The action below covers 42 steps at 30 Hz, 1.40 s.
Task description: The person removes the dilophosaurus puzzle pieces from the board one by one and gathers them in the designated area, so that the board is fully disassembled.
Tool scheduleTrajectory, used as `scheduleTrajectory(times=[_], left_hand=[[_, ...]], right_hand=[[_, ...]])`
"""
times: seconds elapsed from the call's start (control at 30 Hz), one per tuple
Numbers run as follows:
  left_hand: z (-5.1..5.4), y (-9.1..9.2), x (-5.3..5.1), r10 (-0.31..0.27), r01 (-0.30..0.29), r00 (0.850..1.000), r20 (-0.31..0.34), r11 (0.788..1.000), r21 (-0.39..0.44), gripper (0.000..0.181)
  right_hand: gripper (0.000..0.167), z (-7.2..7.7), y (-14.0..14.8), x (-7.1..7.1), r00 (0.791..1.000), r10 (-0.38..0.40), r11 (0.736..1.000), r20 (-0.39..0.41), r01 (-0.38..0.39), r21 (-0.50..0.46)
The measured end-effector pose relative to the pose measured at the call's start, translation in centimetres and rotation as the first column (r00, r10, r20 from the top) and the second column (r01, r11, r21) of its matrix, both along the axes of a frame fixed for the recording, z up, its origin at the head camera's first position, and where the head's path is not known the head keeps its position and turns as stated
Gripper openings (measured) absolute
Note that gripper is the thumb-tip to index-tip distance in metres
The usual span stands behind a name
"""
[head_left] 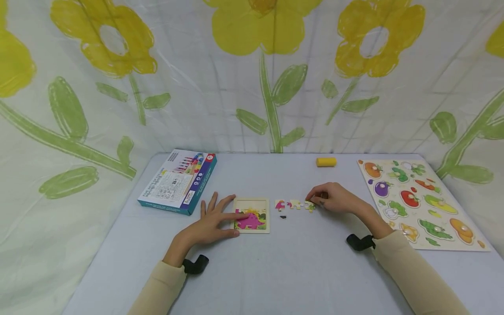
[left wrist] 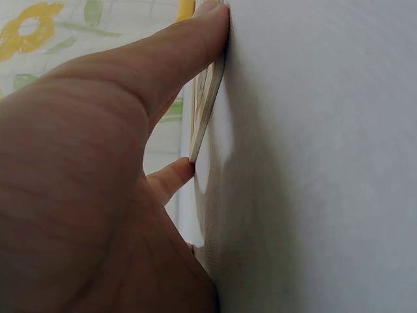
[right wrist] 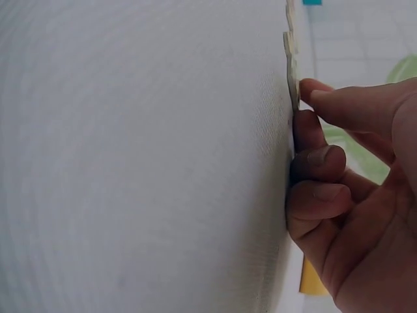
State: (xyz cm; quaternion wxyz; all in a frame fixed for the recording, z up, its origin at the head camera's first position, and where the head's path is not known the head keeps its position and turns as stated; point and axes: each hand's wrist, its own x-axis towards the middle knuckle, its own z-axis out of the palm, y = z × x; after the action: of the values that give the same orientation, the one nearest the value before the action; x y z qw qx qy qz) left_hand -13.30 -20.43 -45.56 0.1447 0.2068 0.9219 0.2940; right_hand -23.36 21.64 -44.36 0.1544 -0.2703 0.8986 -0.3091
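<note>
A small wooden jigsaw tray (head_left: pixel 252 232) lies on the table, a pink dinosaur picture filling its lower part and bare wood showing along the top. My left hand (head_left: pixel 208 225) is spread at its left side: the index finger lies across the picture and the thumb touches the lower-left edge. Right of the tray, several loose jigsaw pieces (head_left: pixel 295 204) stand in a row. With bent fingers, my right hand (head_left: pixel 334 197) pinches the edge of the rightmost jigsaw piece (head_left: pixel 309 205). In the right wrist view, the thumb and fingertips (right wrist: pixel 313 88) meet that piece's edge.
A small dark piece (head_left: pixel 283 217) lies below the row. A boxed set (head_left: pixel 169 183) is at the back left, a yellow cylinder (head_left: pixel 326 162) at the back. On the right is a vegetable peg board (head_left: pixel 427 205), partly under the right forearm. A flowered curtain (head_left: pixel 189 100) hangs behind the table.
</note>
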Motion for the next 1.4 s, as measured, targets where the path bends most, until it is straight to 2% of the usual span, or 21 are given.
scheduleTrajectory(times=[0.33, 0.6, 0.93, 1.17, 1.4], left_hand=[[0.0, 0.0, -0.1, 0.0, 0.0, 1.0, 0.002, 1.0, 0.002, 0.051], [-0.1, -0.1, -0.1, -0.004, 0.004, 1.0, -0.002, 1.0, 0.004, 0.051], [0.1, -0.1, -0.1, 0.009, -0.01, 1.0, 0.013, 0.999, 0.032, 0.056], [0.1, 0.0, -0.3, 0.044, -0.044, 0.999, -0.008, 0.999, 0.022, 0.077], [0.0, 0.1, -0.3, 0.061, -0.06, 0.998, -0.027, 0.998, 0.011, 0.089]], right_hand=[[0.018, 0.0, 0.0, 0.1, 0.999, 0.008, 1.0, -0.039, -0.008, -0.015], [0.017, 0.8, -1.4, -0.1, 0.993, -0.005, 0.999, -0.118, -0.001, -0.043], [0.017, 1.1, -7.1, 0.2, 0.992, 0.094, 0.991, -0.08, -0.101, -0.088], [0.017, 0.5, -11.3, 0.6, 0.981, 0.187, 0.978, -0.056, -0.192, -0.084], [0.015, 0.4, -14.1, 1.2, 0.971, 0.234, 0.967, -0.056, -0.239, -0.088]])
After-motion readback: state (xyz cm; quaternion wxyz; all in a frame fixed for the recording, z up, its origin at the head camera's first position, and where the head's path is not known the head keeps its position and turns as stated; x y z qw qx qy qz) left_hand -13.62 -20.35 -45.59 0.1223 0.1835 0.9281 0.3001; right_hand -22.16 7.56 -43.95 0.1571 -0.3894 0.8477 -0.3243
